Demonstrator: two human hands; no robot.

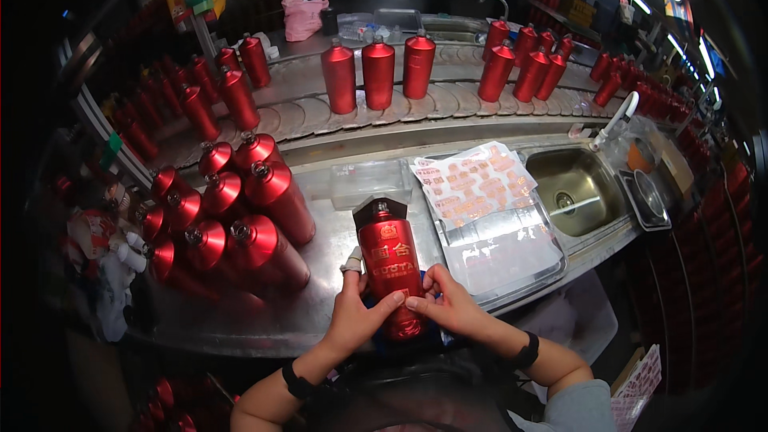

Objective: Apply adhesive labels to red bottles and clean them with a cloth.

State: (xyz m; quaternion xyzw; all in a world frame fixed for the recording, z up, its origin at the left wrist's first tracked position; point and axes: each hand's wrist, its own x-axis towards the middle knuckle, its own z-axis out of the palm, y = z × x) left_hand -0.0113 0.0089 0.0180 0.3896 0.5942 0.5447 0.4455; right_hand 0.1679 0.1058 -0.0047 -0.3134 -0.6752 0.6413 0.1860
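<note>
A glossy red bottle [389,244] with gold print leans back in front of me, its neck pointing away. Behind its shoulders shows a dark angular piece, perhaps a rest; I cannot tell. My left hand [357,314] is closed along the bottle's left side, with a pale wrap on one finger. From the other side my right hand [453,304] grips its lower part, fingers curled. Both thumbs press on the lower front, around a small reddish patch that looks like a sticker. Right of the bottle, printed sticker sheets [474,184] lie on a clear plastic tray [552,260].
Several red bottles [276,200] stand grouped on the metal table [240,328] to the left. More red bottles [378,76] stand on a slatted conveyor [304,116] across the far side. A steel sink [572,192] with a white tap [620,118] lies to the right.
</note>
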